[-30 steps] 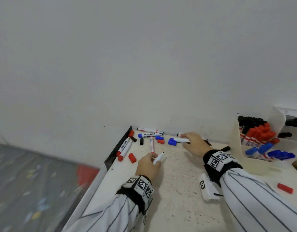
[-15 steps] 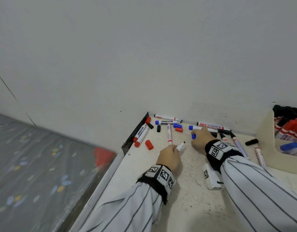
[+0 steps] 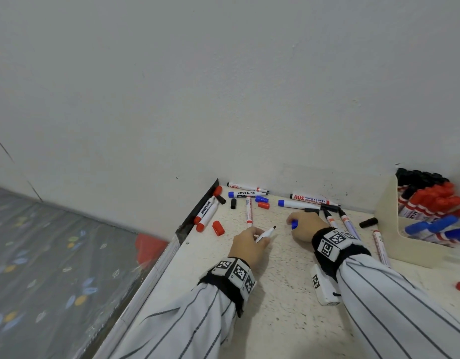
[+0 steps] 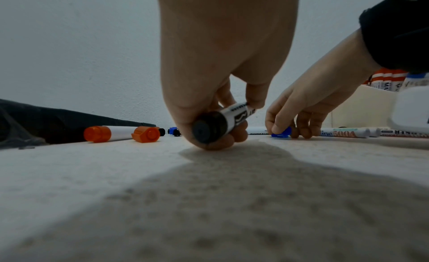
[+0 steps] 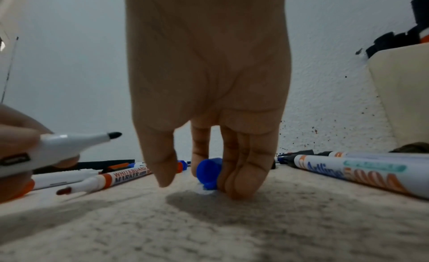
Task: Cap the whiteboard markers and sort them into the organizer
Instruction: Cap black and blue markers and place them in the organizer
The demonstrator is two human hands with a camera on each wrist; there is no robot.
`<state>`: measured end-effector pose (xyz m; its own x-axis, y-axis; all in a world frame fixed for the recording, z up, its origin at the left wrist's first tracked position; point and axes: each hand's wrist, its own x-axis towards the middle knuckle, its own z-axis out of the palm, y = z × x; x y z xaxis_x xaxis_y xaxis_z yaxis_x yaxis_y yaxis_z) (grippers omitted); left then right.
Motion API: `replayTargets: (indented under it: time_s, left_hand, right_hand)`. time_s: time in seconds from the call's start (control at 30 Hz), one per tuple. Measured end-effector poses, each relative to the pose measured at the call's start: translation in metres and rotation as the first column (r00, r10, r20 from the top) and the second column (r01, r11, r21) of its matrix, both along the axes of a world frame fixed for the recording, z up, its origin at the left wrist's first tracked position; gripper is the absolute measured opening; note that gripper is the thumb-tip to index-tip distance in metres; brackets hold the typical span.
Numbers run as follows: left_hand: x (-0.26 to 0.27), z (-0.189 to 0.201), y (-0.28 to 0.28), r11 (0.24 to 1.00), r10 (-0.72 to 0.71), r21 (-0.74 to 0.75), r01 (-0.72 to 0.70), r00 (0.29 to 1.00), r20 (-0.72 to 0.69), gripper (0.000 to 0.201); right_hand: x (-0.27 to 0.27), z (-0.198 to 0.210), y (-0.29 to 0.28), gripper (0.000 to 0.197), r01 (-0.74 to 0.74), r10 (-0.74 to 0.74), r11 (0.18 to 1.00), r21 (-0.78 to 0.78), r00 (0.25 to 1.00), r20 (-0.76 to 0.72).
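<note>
My left hand [image 3: 252,235] grips an uncapped white marker [image 3: 265,233] with a black tip, which points right and away from me; its black rear end [image 4: 205,131] faces the left wrist camera. A short way to its right, my right hand [image 3: 298,224] rests its fingertips on the table and pinches a blue cap [image 5: 209,171] between thumb and fingers, low on the surface. The cream organizer [image 3: 389,229] stands at the right and holds black, red and blue capped markers in groups.
Several loose markers and caps lie along the wall, among them a red uncapped marker [image 3: 249,212] and a red cap [image 3: 218,228]. Markers [image 3: 349,221] lie between my right hand and the organizer. The table's left edge [image 3: 183,229] drops to the floor.
My right hand left the markers by the wall and drew back toward me with the blue cap. My left hand kept hold of its marker. The view swung left.
</note>
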<state>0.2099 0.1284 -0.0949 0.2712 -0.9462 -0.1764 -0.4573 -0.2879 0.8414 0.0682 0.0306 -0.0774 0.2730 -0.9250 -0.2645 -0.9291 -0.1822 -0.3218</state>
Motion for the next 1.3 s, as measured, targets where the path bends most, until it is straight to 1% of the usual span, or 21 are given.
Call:
replayTargets:
  time_s: [0.1, 0.17, 0.23, 0.33, 0.4, 0.5, 0.63, 0.73, 0.8, 0.87, 0.97, 1.07, 1.17, 1.23, 1.3]
  left_hand:
    - [0.001, -0.001, -0.001, 1.0, 0.007, -0.007, -0.007, 1.0, 0.017, 0.024]
    - [0.0, -0.002, -0.001, 1.0, 0.009, -0.019, -0.008, 1.0, 0.03, 0.024]
    - [0.0, -0.001, -0.001, 1.0, 0.007, -0.025, -0.006, 0.999, 0.035, 0.024]
    - [-0.001, -0.001, -0.001, 1.0, 0.009, -0.023, -0.009, 0.999, 0.033, 0.024]
    - [-0.001, 0.0, 0.0, 0.999, 0.015, -0.033, -0.014, 0.999, 0.028, 0.023]
    - [-0.002, 0.001, 0.002, 0.997, 0.027, -0.072, -0.024, 0.999, 0.037, 0.021]
    - [-0.002, 0.002, 0.003, 0.996, -0.008, -0.093, 0.012, 0.999, 0.046, 0.023]
    - [-0.002, 0.003, 0.002, 0.995, -0.043, -0.092, 0.048, 0.997, 0.057, 0.026]
    - [-0.002, 0.003, 0.002, 0.994, -0.063, -0.088, 0.069, 0.995, 0.072, 0.027]
    - [-0.002, 0.002, 0.002, 0.993, -0.081, -0.076, 0.088, 0.992, 0.096, 0.027]
    - [-0.002, -0.001, 0.001, 0.99, -0.122, -0.058, 0.129, 0.986, 0.109, 0.026]
    - [-0.001, -0.001, -0.001, 0.982, -0.177, -0.043, 0.184, 0.976, 0.129, 0.027]
    - [-0.001, -0.003, -0.001, 0.966, -0.252, -0.023, 0.259, 0.955, 0.157, 0.024]
    - [-0.001, -0.004, -0.001, 0.96, -0.273, -0.009, 0.281, 0.94, 0.204, 0.02]
    - [-0.002, -0.003, 0.0, 0.948, -0.307, 0.004, 0.318, 0.914, 0.265, 0.018]
  right_hand:
    - [-0.001, 0.0, 0.005, 0.012, -0.029, 0.029, 0.999, 0.031, 1.0, -0.001]
    - [-0.002, 0.0, 0.008, 0.008, -0.028, 0.027, 0.999, 0.029, 0.999, 0.04]
    - [-0.002, 0.001, 0.011, 0.013, -0.014, 0.012, 1.0, 0.016, 0.99, 0.138]
    - [-0.004, 0.004, 0.016, 0.019, -0.028, 0.025, 1.0, 0.005, 0.954, 0.3]
    - [-0.006, 0.005, 0.019, 0.026, -0.069, 0.079, 0.997, -0.04, 0.922, 0.379]
    - [-0.007, 0.008, 0.026, 0.032, -0.127, 0.17, 0.984, -0.125, 0.886, 0.432]
    - [-0.012, 0.006, 0.039, 0.031, -0.18, 0.212, 0.977, -0.115, 0.868, 0.448]
    - [-0.019, 0.004, 0.043, 0.029, -0.112, 0.144, 0.989, -0.097, 0.882, 0.448]
    - [-0.021, 0.004, 0.045, 0.024, -0.067, 0.1, 0.994, -0.091, 0.894, 0.436]
    - [-0.021, 0.004, 0.049, 0.019, -0.034, 0.078, 0.994, -0.107, 0.892, 0.445]
    - [-0.022, 0.005, 0.06, 0.018, 0.044, 0.009, 0.994, -0.102, 0.882, 0.472]
    - [-0.022, 0.005, 0.073, 0.017, 0.045, -0.017, 0.998, -0.052, 0.893, 0.449]
    - [-0.024, 0.005, 0.081, 0.021, 0.113, -0.071, 0.991, -0.073, 0.901, 0.428]
    - [-0.027, 0.007, 0.084, 0.023, 0.141, -0.091, 0.986, -0.085, 0.897, 0.433]
    - [-0.03, 0.009, 0.087, 0.023, 0.11, -0.069, 0.991, -0.079, 0.909, 0.41]
